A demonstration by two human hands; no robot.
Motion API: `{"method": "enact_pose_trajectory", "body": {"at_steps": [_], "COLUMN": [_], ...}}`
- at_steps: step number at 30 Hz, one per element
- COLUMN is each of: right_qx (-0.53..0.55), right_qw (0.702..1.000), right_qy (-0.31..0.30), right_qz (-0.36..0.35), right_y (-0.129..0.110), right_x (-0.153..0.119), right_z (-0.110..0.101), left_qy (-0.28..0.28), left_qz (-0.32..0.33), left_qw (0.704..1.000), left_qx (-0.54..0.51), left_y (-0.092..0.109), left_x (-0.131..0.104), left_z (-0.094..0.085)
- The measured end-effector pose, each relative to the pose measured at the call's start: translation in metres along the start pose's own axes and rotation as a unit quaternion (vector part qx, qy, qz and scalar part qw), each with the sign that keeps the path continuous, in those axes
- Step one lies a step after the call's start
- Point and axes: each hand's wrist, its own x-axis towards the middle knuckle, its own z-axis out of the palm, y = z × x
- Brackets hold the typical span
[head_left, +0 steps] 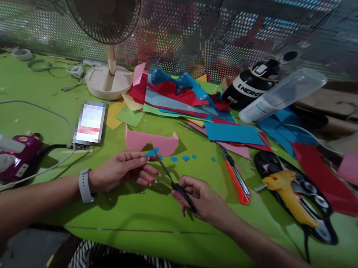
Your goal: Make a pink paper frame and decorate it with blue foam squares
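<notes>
I see the left hand [122, 171] pinching a small blue paper scrap [152, 152] between fingertips, just above the green table [138, 218]. Right hand [204, 199] is clenched on black-handled scissors [174, 182], blades at the scrap's edge, near the pink folded paper piece [150, 141].

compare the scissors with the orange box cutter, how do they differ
The scissors are black and slim, held in the right hand, their tips at the small blue paper piece pinched by the left hand. The orange box cutter is thicker and brighter, and lies untouched on the green table, to the right of the hands. Both are long cutting tools lying on a similar slant.
</notes>
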Motion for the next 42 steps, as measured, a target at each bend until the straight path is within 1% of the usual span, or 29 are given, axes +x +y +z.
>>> {"method": "enact_pose_trajectory", "body": {"at_steps": [14,20,28,36,42], "right_qx": [-0.015,-0.023,-0.035,-0.031,-0.022], "right_qw": [1.000,1.000,0.999,0.999,0.999], "right_qy": [0.002,0.011,0.020,0.016,0.001], "right_qz": [0.004,0.006,0.018,0.020,0.028], "right_y": [-0.0002,0.0049,0.0053,0.0070,0.0041], "right_x": [-0.0011,-0.0003,0.0014,0.0019,0.0011], "right_z": [-0.0011,-0.0022,-0.0040,-0.0067,-0.0079], "left_qy": [-0.008,0.010,0.036,0.042,0.067], "left_qz": [-0.006,-0.017,-0.029,-0.013,0.021], "left_qw": [1.000,1.000,0.999,0.998,0.996], "left_qx": [-0.002,0.003,0.026,0.040,0.048], "left_y": [0.0016,0.0023,0.0036,0.0019,0.0008], "left_x": [-0.0003,-0.0003,-0.0004,-0.0011,-0.0012], "left_z": [0.0006,0.0009,0.0032,0.0052,0.0037]}}
